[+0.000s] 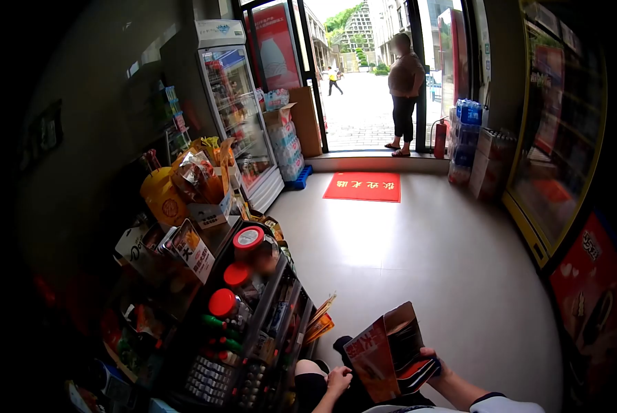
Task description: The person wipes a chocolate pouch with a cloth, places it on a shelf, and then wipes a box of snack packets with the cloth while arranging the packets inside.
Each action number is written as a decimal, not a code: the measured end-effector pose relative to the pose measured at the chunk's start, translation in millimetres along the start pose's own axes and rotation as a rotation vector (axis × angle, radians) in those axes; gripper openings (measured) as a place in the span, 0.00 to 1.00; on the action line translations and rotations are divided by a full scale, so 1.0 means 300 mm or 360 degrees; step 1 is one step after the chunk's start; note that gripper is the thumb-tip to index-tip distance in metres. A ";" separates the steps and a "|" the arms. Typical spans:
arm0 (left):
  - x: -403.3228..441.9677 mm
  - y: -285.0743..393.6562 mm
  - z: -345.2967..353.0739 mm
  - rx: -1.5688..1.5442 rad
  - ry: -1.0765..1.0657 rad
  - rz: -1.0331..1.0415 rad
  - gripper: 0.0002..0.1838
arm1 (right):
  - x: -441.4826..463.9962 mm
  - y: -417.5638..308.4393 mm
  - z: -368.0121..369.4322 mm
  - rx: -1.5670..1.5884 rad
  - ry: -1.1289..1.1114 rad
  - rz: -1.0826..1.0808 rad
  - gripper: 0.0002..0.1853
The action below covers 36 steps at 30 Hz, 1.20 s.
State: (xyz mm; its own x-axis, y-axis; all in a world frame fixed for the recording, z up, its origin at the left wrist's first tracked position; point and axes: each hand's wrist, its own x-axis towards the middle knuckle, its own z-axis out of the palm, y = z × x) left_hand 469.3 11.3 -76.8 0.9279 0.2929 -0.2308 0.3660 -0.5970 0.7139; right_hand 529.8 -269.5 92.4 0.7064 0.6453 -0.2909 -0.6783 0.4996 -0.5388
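An open cardboard box (374,354), red with printing on its outside, is tilted at the bottom centre over my lap. My right hand (436,368) grips its right side, where dark and orange flat packets show inside. To the left of the box, my left hand (339,379) rests near my knee with its fingers curled; whether anything is in them is too small to tell. Just beyond my left hand, orange packets (320,326) stick out from the end of a dark display rack (270,310).
Red-lidded jars (249,238) stand on the rack at left. A glass-door fridge (239,117) and another fridge (556,138) flank the room. A red mat (362,187) lies before the doorway, where a person (405,86) stands. Bottle packs (465,138) are stacked by a fire extinguisher (440,138).
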 end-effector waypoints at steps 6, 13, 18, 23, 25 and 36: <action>-0.212 0.147 -0.199 -0.1129 -0.1151 0.0377 0.06 | 0.001 0.017 -0.008 -0.0021 -0.0005 -0.0021 0.36; -0.185 -0.246 -0.010 0.1535 -0.0173 0.0898 0.08 | -0.017 0.003 0.058 -0.0016 0.0054 -0.0027 0.37; -0.146 -0.296 0.042 0.1100 0.0072 0.0963 0.08 | -0.037 0.014 0.056 -0.0045 -0.0006 -0.0024 0.39; -0.258 -0.014 -0.211 0.1488 0.0193 0.0783 0.12 | -0.057 0.023 0.038 0.0027 -0.0010 -0.0021 0.38; -0.213 -0.232 -0.141 0.1476 0.0297 0.0768 0.19 | -0.062 0.027 0.037 0.0057 -0.0061 -0.0050 0.38; -0.205 -0.207 -0.028 0.0402 -0.0306 0.0902 0.11 | -0.076 0.045 -0.026 0.0237 -0.0054 -0.0067 0.38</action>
State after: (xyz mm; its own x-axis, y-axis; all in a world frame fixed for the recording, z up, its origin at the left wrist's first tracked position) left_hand 388.9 36.8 -101.4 0.9698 -0.2440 0.0047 -0.2001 -0.7838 0.5878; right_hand 506.2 -282.0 85.5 0.7295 0.6397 -0.2423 -0.6723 0.6054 -0.4260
